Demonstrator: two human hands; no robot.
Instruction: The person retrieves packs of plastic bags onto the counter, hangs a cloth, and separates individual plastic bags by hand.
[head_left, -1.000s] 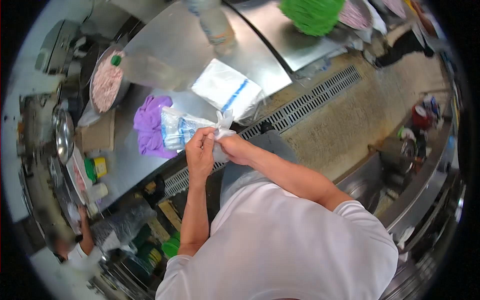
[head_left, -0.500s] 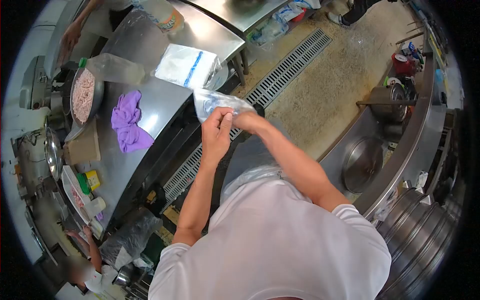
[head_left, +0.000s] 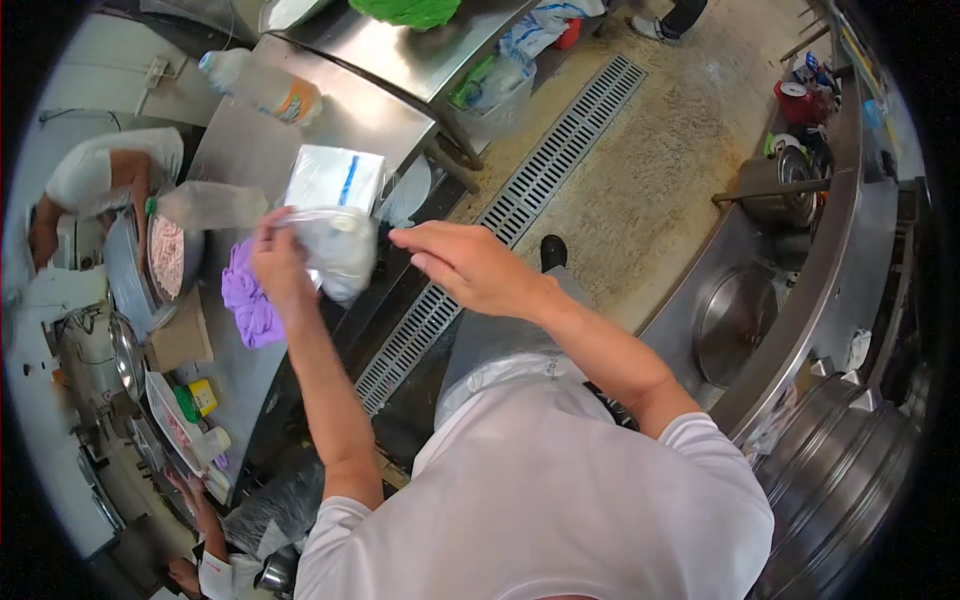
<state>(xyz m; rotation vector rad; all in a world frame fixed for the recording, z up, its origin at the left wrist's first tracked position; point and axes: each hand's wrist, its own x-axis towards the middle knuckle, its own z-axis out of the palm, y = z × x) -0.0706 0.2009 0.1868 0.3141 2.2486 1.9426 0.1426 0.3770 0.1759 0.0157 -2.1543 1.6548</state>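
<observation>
One translucent plastic bag (head_left: 340, 252), rounded and whitish, its contents too blurred to identify, is grasped near its left side by a worker's left hand (head_left: 281, 266), between both hands at the edge of a steel counter (head_left: 372, 108). Its long axis slants from the gripping fingertips rightward and back toward the worker. The right hand (head_left: 478, 266) is free, fingers straight and aimed at the bag, thumb apart. Just beyond the bag lies a white packet (head_left: 315, 180) with a blue stripe. Left of the left hand, past a rumpled purple cloth (head_left: 248, 308), a bowl (head_left: 194, 254) holds pale pink shreds (head_left: 166, 257); near it is a green-capped clear bottle (head_left: 215, 205). Ahead of the right hand, a clear tub (head_left: 497, 121) holds green and clear plastic.
</observation>
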